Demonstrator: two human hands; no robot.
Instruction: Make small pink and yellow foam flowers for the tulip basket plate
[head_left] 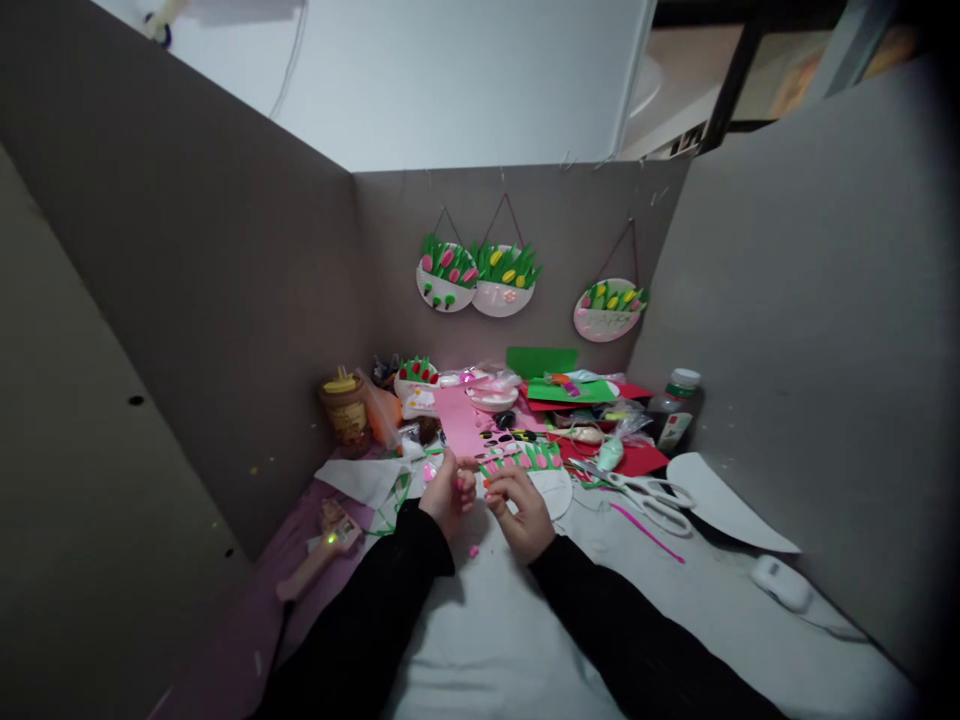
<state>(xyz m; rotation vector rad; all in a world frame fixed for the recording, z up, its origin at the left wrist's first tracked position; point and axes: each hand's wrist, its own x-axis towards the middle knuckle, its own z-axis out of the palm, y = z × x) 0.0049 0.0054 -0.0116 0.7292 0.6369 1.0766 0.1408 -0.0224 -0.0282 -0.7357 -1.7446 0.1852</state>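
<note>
My left hand [448,500] is closed just left of the half paper plate, its fingers curled around a small pink piece [460,484] that may be clay. My right hand [525,517] pinches a tiny orange piece [487,483] between thumb and fingertips, over the plate's front left part. The white paper plate [556,494] lies on the cloth beyond my hands, with green paper leaves and pink tulips along its top; my fingers hide part of it. On the cloth between my wrists sits a pink crumb [473,551].
White scissors [652,500] and a pink pipe cleaner [649,532] lie to the right, near a white case [781,583]. A pink glue gun [319,560] is at left. Coloured paper [461,420], a jar [346,415] and a bottle [676,405] stand farther back. Grey panels enclose three sides.
</note>
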